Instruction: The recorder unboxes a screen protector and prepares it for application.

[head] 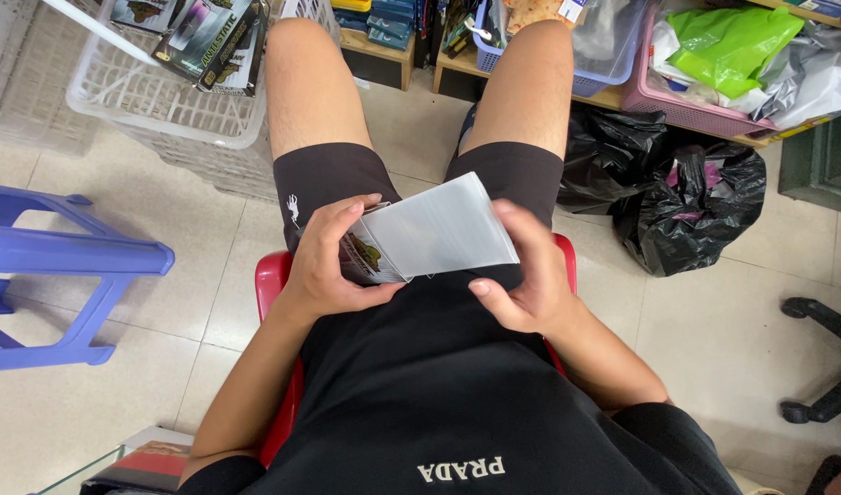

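I see my left hand [324,261] clamped on a box [364,257]; my right hand [521,275] grips the sleeve [439,229] between them.

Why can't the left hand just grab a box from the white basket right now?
Probably it can't yet: the left hand is busy holding a small printed box half inside a clear sleeve. The white basket sits beyond the left knee with nothing blocking it.

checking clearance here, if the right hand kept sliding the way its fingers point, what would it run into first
The right hand points its fingers up and leftward along the frosted clear plastic sleeve it grips. Going on that way, it would probably first meet the small printed card box held in the left hand, though depth is unclear.
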